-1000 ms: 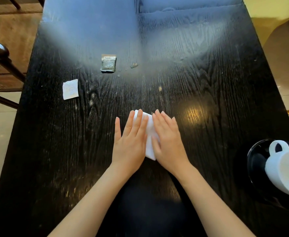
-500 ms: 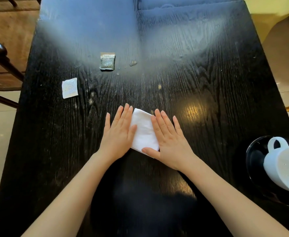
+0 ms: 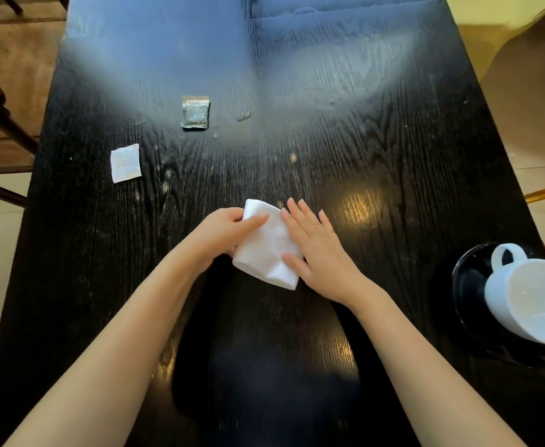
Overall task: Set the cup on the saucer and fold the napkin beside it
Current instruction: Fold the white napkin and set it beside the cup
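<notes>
I see left hand (image 3: 224, 232) fingers pinching napkin (image 3: 269, 250) left edge; right hand (image 3: 318, 253) fingers spread flat on it; cup (image 3: 529, 298) on saucer (image 3: 468, 282) at 3 o'clock.

I see a black table (image 3: 393, 188) with pale wood grain. On it, the napkin (image 3: 266, 250) is plain white. Right of the napkin, a white cup (image 3: 529, 304) sits on a glossy black saucer (image 3: 468, 285). Beyond the napkin lie a grey-green sachet (image 3: 195, 111) and a white one (image 3: 125, 162).
</notes>
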A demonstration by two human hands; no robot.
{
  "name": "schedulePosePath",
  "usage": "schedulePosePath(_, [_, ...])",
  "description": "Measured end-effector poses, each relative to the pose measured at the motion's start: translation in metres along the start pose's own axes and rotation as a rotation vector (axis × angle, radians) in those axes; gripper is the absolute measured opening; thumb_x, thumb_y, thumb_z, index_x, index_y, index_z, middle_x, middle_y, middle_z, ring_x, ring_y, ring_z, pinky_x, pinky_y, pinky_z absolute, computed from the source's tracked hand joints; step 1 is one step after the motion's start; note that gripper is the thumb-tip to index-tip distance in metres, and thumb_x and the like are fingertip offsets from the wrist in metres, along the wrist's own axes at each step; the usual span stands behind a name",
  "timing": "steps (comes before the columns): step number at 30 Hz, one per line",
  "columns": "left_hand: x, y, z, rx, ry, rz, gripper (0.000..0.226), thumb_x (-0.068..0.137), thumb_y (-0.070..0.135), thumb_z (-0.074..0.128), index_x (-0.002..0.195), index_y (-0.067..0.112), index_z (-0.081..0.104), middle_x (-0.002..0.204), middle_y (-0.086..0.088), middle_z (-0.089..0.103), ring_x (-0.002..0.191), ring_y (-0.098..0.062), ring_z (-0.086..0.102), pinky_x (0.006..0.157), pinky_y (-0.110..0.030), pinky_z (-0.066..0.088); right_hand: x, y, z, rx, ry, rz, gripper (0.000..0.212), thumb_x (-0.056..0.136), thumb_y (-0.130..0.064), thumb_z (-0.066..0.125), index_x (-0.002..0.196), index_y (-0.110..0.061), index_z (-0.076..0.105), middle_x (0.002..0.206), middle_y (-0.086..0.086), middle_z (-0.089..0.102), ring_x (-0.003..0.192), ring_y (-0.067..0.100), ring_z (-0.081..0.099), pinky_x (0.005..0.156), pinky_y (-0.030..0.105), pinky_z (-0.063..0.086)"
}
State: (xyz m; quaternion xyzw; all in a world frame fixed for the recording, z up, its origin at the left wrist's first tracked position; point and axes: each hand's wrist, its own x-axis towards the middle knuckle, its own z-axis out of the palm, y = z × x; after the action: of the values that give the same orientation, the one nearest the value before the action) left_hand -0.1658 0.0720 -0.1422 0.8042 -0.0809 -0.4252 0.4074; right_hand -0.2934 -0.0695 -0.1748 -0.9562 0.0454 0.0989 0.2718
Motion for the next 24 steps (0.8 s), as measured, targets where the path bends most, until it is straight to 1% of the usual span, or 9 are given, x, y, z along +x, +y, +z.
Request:
schedulePosePath(3, [-0.002,-0.006,0.007,-0.014,0.038,0.082,0.025,0.09,0.03,0.057,0.11,0.017,0.06,0.107,-0.007,0.067,0.099,-0.024,0.064,0.083,-0.041,0.054,0.0,0.002,0.0,0.214,0.122,0.01,0.071,0.091,-0.019,0.053,0.148,-0.013,0.012,0.157,-0.001,0.001,0.145,0.012,-0.005,0.119,0.036,-0.003])
schedulePosePath(6, [-0.009,-0.014,0.011,-0.367,-0.016,0.087,0.022,0.092,0.021,0.054,0.114,0.018,0.056,0.112,-0.008,0.065,0.1,-0.022,0.063,0.077,-0.034,0.053,-0.003,-0.006,-0.004,0.568,0.318,0.174,0.065,0.09,-0.012,0.055,0.146,-0.013,0.021,0.152,-0.008,0.015,0.141,0.005,0.013,0.116,0.023,0.011])
schedulePosePath(8, [-0.014,-0.016,0.013,-0.51,-0.025,0.113,0.028,0.092,0.019,0.054,0.119,0.014,0.054,0.113,-0.009,0.065,0.099,-0.021,0.063,0.077,-0.033,0.055,-0.005,-0.017,-0.01,0.717,0.433,0.343,0.053,0.093,-0.017,0.052,0.142,-0.014,0.032,0.143,-0.005,0.039,0.129,0.004,0.036,0.104,0.013,0.028])
schedulePosePath(10, [-0.019,-0.014,0.022,-0.639,-0.038,0.133,0.03,0.092,0.02,0.052,0.121,0.012,0.054,0.112,-0.009,0.066,0.098,-0.02,0.064,0.079,-0.034,0.056,-0.005,-0.03,-0.012,0.773,0.48,0.477,0.036,0.095,-0.026,0.047,0.129,-0.013,0.047,0.115,-0.003,0.058,0.098,0.006,0.055,0.079,0.005,0.041])
schedulePosePath(11, [-0.022,-0.013,0.028,-0.69,-0.024,0.131,0.029,0.092,0.022,0.052,0.119,0.012,0.055,0.111,-0.008,0.066,0.097,-0.02,0.065,0.08,-0.035,0.056,-0.005,-0.036,-0.012,0.765,0.47,0.529,0.031,0.096,-0.031,0.043,0.119,-0.012,0.051,0.103,-0.002,0.06,0.086,0.009,0.057,0.071,0.01,0.045])
schedulePosePath(14, [-0.026,-0.009,0.046,-0.631,0.188,0.053,0.023,0.092,0.035,0.051,0.107,0.019,0.059,0.108,-0.007,0.067,0.096,-0.022,0.065,0.082,-0.039,0.055,-0.002,-0.043,-0.007,0.686,0.42,0.625,0.04,0.095,-0.046,0.036,0.099,-0.009,0.051,0.091,0.005,0.061,0.081,0.021,0.06,0.07,0.038,0.052])
schedulePosePath(18, [-0.031,-0.012,0.058,-0.301,0.477,0.002,0.029,0.091,0.043,0.048,0.09,0.016,0.058,0.088,0.001,0.061,0.076,-0.014,0.058,0.063,-0.026,0.048,-0.004,-0.04,0.003,0.579,0.424,0.634,0.044,0.095,-0.048,0.036,0.09,-0.008,0.053,0.083,0.004,0.06,0.075,0.021,0.06,0.066,0.037,0.051])
schedulePosePath(20, [-0.033,-0.017,0.062,-0.222,0.527,-0.013,0.039,0.092,0.044,0.047,0.091,0.006,0.058,0.082,-0.001,0.057,0.072,-0.015,0.054,0.059,-0.025,0.043,-0.007,-0.04,0.007,0.574,0.434,0.612,0.044,0.095,-0.047,0.036,0.085,-0.008,0.053,0.077,0.003,0.059,0.071,0.021,0.059,0.063,0.037,0.051])
schedulePosePath(24, [-0.039,-0.02,0.068,-0.277,0.552,-0.068,0.033,0.094,0.038,0.044,0.09,0.007,0.054,0.079,0.001,0.054,0.069,-0.012,0.05,0.056,-0.025,0.04,-0.012,-0.04,0.009,0.57,0.429,0.6,0.043,0.096,-0.044,0.034,0.067,-0.013,0.042,0.064,-0.001,0.048,0.057,0.015,0.047,0.05,0.028,0.036])
